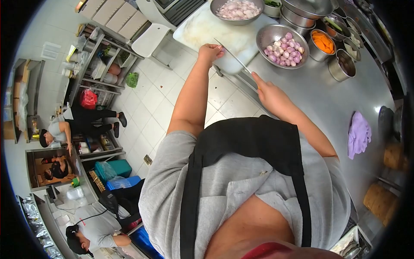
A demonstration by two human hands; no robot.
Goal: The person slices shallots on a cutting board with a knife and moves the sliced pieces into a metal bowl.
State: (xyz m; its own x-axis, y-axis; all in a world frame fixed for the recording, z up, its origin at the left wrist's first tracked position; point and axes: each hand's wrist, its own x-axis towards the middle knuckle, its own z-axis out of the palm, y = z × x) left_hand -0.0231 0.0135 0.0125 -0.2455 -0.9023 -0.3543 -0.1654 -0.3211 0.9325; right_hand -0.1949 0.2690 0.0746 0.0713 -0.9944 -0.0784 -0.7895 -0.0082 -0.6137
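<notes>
One black apron (246,136) is covering a grey shirt nearest the camera. Beyond it, the right hand (271,96) is closing around the handle of one knife (235,57), index finger extending toward the blade. The left hand (210,52) is curling nearly shut near the blade's tip, fingertips bunching together; whether they are pinching anything is impossible to tell. The blade is slanting between the hands, over the near edge of one white board (196,32).

One colander (261,39) is standing on the steel counter (302,99) just right of the board, holding whole pink shallots (284,52), over twenty but overlapping too much for an exact count. One tin (317,55) of orange pieces (323,42) is standing beside it, and one second tin (338,71) is sitting nearby. One purple cloth (359,134) is lying well apart on the counter. Past the board's colander side, one bowl (219,16) is holding paler shallot pieces (239,8). Farther off, one white chair (152,39) is standing, and two co-workers (101,220) are occupying the left side.
</notes>
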